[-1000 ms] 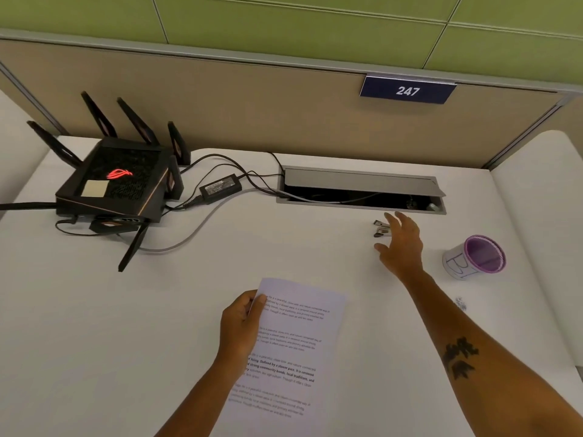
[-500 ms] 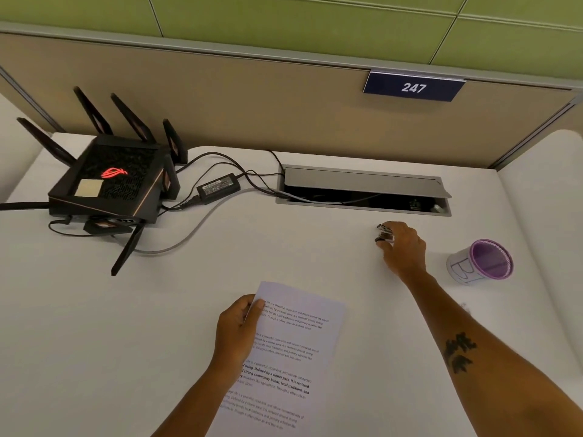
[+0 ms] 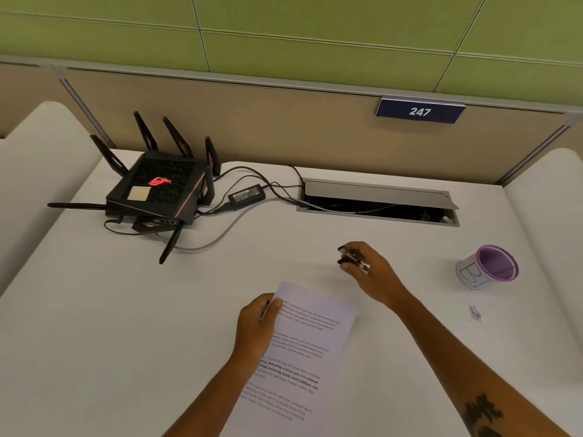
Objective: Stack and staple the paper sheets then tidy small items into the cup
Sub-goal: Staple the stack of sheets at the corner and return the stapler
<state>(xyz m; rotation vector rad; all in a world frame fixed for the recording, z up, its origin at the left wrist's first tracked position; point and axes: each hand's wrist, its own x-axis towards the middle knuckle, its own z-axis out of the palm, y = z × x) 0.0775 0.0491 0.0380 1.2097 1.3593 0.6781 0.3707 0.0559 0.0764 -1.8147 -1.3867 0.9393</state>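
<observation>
1. Head view, lower centre of the frame: my left hand (image 3: 257, 326) pinches the upper left corner of the sheets (image 3: 299, 351), thumb on top and fingers curled under the edge. The printed sheets lie on the white desk (image 3: 126, 326), running down to the bottom edge of the frame.
2. Right of centre: my right hand (image 3: 370, 272) is closed around a small stapler (image 3: 351, 258), its dark tip poking out to the left past my fingers. Hand and stapler are above and to the right of the sheets' top corner, not touching them.
3. Far right, mid-height: the cup (image 3: 487, 268), purple inside with a white outside marked in pen, stands on the desk, well apart from my right hand.
4. Below the cup: a small pile of tiny items (image 3: 474, 313), too small for me to identify.
5. Upper left: a black router (image 3: 161, 192) with its antennas up. A cable tray (image 3: 378, 200) sits open at upper centre.
</observation>
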